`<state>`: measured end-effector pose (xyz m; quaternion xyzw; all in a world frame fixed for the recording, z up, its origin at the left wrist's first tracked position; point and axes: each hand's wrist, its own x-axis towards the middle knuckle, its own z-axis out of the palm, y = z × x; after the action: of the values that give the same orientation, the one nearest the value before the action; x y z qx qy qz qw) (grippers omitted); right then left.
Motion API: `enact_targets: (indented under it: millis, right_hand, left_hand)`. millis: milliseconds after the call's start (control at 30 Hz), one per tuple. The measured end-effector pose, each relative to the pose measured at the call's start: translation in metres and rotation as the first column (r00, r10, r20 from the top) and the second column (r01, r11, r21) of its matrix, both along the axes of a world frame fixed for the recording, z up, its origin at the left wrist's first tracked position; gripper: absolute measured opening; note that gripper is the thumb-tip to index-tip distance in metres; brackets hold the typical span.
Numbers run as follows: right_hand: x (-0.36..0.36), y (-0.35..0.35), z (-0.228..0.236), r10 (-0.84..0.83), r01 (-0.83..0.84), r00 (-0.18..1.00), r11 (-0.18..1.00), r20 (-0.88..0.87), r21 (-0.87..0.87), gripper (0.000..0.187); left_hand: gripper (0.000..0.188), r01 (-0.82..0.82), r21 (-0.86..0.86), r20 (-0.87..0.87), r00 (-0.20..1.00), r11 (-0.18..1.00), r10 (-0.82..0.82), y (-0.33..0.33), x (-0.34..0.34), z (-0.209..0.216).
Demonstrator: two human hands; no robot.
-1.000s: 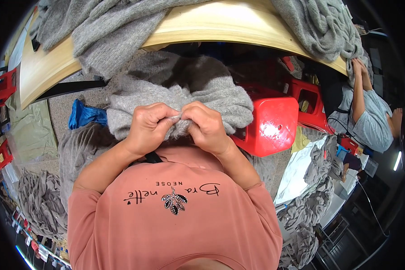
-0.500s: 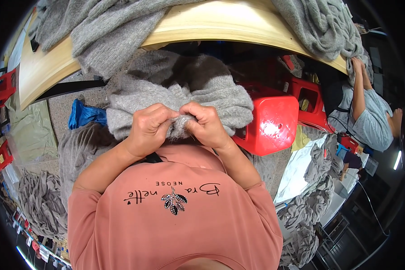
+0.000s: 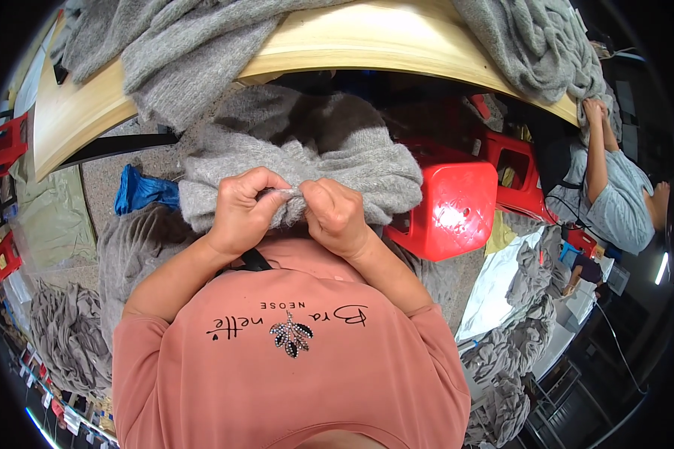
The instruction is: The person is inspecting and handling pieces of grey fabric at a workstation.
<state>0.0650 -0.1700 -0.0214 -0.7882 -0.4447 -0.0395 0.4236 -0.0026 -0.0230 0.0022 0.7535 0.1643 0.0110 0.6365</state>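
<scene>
A fuzzy grey knitted garment lies bunched across my lap, below the edge of the wooden table. My left hand pinches a bit of its edge between thumb and forefinger. Close against it, my right hand is closed on the same bit of knit, its fingers curled in. The two sets of fingertips nearly meet in front of my chest. Anything smaller between them is too fine to make out.
More grey knitwear hangs over the pale wooden table. A red plastic stool stands at my right, a blue cloth lies at left. Another person handles grey knit at far right. Knit piles lie around me.
My right hand has turned and its fingers have curled in more. The tuft of knit that stood between my hands is now mostly covered. My left hand has shifted slightly.
</scene>
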Motion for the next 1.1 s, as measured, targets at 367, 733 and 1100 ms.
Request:
enact_targets:
  millis: [367,733,1100]
  right_hand:
    - [-0.004,0.003,0.006,-0.038,0.063,0.962,0.994,-0.269,0.087,0.015]
    - [-0.004,0.004,0.004,-0.073,0.071,0.996,0.996,0.043,0.058,0.022]
    - [0.008,0.002,-0.005,-0.025,0.022,0.999,0.998,0.044,0.057,0.024]
  left_hand:
    - [0.012,-0.093,0.272,0.402,0.916,0.958,-0.025,-0.009,0.0,-0.002]
    - [0.013,-0.103,0.194,0.348,0.937,0.976,0.03,-0.012,0.002,-0.001]
    - [0.005,-0.187,0.024,0.215,0.96,0.982,0.178,-0.015,0.003,-0.011]
